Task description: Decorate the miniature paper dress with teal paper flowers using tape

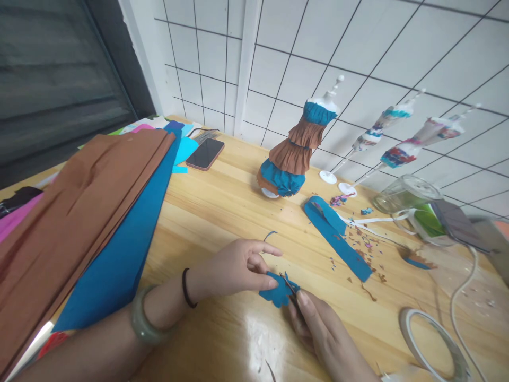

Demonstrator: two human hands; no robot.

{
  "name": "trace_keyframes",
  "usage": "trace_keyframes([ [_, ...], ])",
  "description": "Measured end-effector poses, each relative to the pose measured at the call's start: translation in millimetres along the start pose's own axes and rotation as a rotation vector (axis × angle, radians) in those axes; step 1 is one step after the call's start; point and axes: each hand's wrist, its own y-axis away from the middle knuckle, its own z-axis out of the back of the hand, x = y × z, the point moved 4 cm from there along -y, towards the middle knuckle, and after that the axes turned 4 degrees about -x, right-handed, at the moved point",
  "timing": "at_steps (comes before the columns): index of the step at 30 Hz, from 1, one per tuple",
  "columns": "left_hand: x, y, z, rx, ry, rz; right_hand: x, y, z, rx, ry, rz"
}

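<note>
Between thumb and fingers, my left hand (244,265) pinches a small piece of blue crepe paper (272,294) with a scalloped edge. Its index finger stretches out over the table. My right hand (318,323) is closed around a pair of scissors (293,294), whose handles are mostly hidden in the palm. The scissor blades lie at the right part of the blue paper, where a cut sliver curls up. Further back stands a small mannequin (298,146) dressed in brown and blue ruffled paper.
Large brown paper (95,180) and blue paper (123,260) sheets lie on the left, near a phone (205,154). A blue paper strip (338,239), scraps, a tape roll (433,345), a glass jar (407,192) and two more mannequins (423,135) are on the right.
</note>
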Motion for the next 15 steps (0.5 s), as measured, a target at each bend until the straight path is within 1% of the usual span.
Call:
trace_keyframes([
  [3,-0.3,0.5,0.1,-0.003,0.001,0.001,-1.8,-0.1,0.2,-0.003,-0.024,-0.018],
  [8,-1.6,0.6,0.5,-0.001,-0.007,0.002,-1.3,-0.5,1.7,-0.02,0.042,-0.007],
  [12,-0.5,0.0,-0.4,0.0,-0.011,0.007,2.2,0.3,0.9,-0.043,0.01,-0.025],
  [15,2.8,-1.2,-2.5,-0.003,-0.002,0.008,0.3,1.7,0.8,-0.071,-0.038,-0.052],
])
